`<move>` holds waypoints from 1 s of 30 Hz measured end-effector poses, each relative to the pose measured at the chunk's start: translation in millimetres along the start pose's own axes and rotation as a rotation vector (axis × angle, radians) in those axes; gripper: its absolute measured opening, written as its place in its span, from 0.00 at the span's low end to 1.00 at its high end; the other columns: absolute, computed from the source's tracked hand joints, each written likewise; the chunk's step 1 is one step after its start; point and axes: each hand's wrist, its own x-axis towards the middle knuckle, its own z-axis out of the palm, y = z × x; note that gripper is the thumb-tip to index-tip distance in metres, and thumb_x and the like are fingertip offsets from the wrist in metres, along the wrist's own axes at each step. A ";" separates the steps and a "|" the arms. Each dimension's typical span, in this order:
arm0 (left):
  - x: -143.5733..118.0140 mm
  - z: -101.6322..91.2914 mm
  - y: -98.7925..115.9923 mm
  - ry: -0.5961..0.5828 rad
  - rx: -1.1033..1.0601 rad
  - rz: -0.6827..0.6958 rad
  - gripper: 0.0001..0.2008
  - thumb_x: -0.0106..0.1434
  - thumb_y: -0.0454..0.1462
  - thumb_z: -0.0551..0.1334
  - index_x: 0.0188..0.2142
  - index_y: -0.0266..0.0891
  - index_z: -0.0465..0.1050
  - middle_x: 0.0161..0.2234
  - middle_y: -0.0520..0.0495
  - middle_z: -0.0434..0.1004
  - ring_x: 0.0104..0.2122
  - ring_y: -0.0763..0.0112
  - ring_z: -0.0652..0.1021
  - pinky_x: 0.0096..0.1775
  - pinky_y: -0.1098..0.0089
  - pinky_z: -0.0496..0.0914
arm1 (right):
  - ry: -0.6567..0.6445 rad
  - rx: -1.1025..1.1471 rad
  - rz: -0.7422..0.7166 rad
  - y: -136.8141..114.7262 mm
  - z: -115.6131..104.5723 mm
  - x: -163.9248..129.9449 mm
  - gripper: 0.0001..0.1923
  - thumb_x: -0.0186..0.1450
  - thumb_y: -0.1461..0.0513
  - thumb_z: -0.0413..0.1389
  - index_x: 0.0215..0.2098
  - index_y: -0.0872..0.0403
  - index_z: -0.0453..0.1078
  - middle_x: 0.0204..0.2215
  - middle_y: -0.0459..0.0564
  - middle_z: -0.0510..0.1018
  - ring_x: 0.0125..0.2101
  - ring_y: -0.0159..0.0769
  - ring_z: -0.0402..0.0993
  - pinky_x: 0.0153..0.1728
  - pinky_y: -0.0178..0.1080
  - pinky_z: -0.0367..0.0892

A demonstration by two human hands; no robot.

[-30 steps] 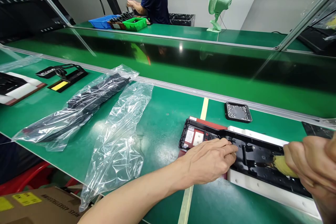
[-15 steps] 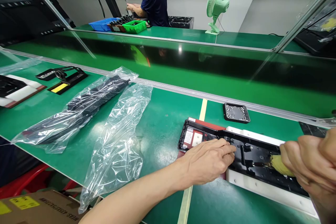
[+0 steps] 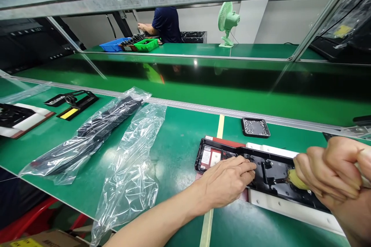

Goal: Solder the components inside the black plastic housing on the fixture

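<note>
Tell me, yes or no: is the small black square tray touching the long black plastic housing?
No, the small black square tray sits apart, bare green table between it and the long black plastic housing.

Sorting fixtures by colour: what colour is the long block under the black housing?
White, red at its left end; the long fixture block shows in the head view.

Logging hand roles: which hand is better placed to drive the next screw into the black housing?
Probably the right hand: it already grips the yellow-handled tool, whose tip sits inside the housing. The left hand lies flat on the housing's near edge, seemingly steadying it, and holds no tool.
</note>
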 end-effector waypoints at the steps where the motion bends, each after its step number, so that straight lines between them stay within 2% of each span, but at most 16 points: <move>1: 0.1 -0.5 0.2 -0.005 -0.003 -0.004 0.18 0.72 0.29 0.51 0.56 0.26 0.72 0.60 0.40 0.72 0.56 0.60 0.73 0.59 0.62 0.74 | 0.018 0.033 -0.001 1.3 -1.4 -0.3 0.24 0.72 0.52 0.42 0.20 0.50 0.60 0.13 0.45 0.49 0.15 0.35 0.49 0.16 0.44 0.50; 10: -0.6 -1.2 0.0 0.013 0.009 0.004 0.18 0.72 0.29 0.50 0.56 0.26 0.72 0.60 0.40 0.73 0.56 0.61 0.73 0.60 0.63 0.73 | 0.058 0.059 0.033 -5.3 6.3 2.8 0.23 0.69 0.51 0.50 0.18 0.51 0.60 0.12 0.44 0.50 0.14 0.33 0.49 0.15 0.43 0.51; 17: -1.0 -2.2 0.3 0.014 0.009 0.010 0.18 0.71 0.28 0.51 0.56 0.26 0.72 0.60 0.40 0.73 0.56 0.61 0.73 0.60 0.63 0.73 | 0.066 0.064 0.026 -3.2 6.2 2.0 0.23 0.70 0.51 0.48 0.19 0.51 0.61 0.12 0.44 0.51 0.15 0.34 0.51 0.16 0.42 0.52; 25: -1.6 -0.1 -0.2 0.031 0.019 0.016 0.18 0.70 0.27 0.53 0.55 0.26 0.72 0.59 0.40 0.74 0.56 0.60 0.73 0.59 0.63 0.73 | 0.053 -0.008 0.000 -11.6 19.9 3.4 0.22 0.68 0.53 0.51 0.18 0.51 0.59 0.12 0.43 0.50 0.14 0.33 0.48 0.15 0.41 0.51; 30: -1.0 -0.7 0.0 0.034 0.015 0.019 0.18 0.70 0.28 0.52 0.55 0.25 0.72 0.59 0.39 0.73 0.56 0.61 0.73 0.59 0.63 0.73 | 0.061 0.011 0.004 -8.8 16.8 1.5 0.23 0.69 0.53 0.50 0.18 0.51 0.59 0.12 0.43 0.50 0.15 0.32 0.49 0.16 0.40 0.51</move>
